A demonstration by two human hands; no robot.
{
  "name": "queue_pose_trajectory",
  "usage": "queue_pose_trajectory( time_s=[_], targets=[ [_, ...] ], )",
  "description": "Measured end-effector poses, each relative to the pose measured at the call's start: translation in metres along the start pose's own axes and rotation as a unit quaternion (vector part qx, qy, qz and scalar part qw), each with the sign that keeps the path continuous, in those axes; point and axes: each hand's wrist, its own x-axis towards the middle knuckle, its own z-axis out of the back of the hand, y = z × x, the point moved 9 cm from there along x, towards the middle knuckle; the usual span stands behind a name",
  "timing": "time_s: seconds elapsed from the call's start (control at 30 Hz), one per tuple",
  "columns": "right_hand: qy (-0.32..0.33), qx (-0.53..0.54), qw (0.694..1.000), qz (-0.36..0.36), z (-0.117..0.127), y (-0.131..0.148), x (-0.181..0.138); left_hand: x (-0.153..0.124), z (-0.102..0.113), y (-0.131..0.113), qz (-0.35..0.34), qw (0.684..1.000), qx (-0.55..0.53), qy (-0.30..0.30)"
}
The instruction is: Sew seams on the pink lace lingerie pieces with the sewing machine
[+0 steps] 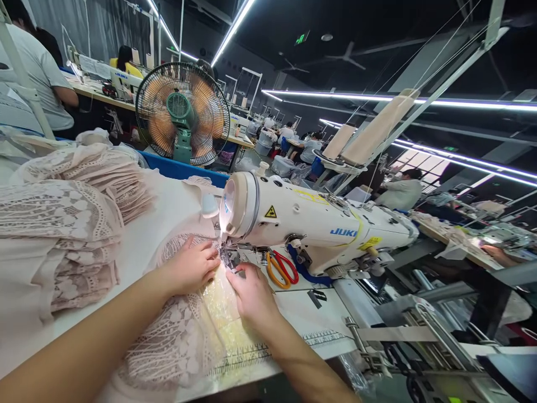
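A white JUKI sewing machine [306, 215] stands across the table, its lit needle area [224, 252] at the left end. Pale pink lace fabric [168, 341] lies under and in front of the needle. My left hand [191, 268] rests on this fabric just left of the presser foot, fingers stretched out and lying flat. Close to the foot's right side is my right hand [254, 291], thumb and fingers drawn together in a pinch. What sits between those fingertips is hidden.
Scissors with orange and red handles [283, 270] lie beneath the machine arm, near a dark blade [314, 298]. A printed ruler [247, 358] runs along the table's front edge. Lace pieces [71, 224] are heaped at left. A fan [182, 115] stands behind; several people work farther off.
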Motion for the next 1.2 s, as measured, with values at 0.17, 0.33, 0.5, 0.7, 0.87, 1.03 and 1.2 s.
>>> queue_pose_trajectory(
  time_s=[0.17,0.33,0.5,0.7,0.87,1.03,1.2],
  targets=[
    [-0.026,0.007,0.999,0.029,0.003,-0.002,-0.003,0.001,-0.002,0.013,0.049,0.999,-0.003,0.007],
    [-0.122,0.025,0.989,0.077,0.014,-0.002,-0.024,0.0,-0.002,0.027,0.102,0.995,-0.015,0.0],
    [-0.126,0.114,0.978,0.118,0.023,0.014,-0.058,-0.003,0.021,0.019,0.076,0.995,-0.036,-0.057],
    [-0.072,0.198,0.971,0.109,0.014,0.032,-0.076,-0.011,0.004,-0.02,-0.027,0.986,-0.13,0.104],
    [-0.049,0.179,0.979,0.081,0.003,0.035,-0.07,-0.008,0.006,0.01,0.041,0.976,-0.208,0.041],
    [-0.003,0.226,0.97,0.093,-0.006,0.057,-0.054,-0.007,0.019,0.05,0.118,0.939,-0.304,-0.113],
    [-0.022,0.275,0.961,0.02,-0.006,0.05,-0.035,-0.012,0.021,0.043,0.117,0.96,-0.221,-0.126]
  ],
)
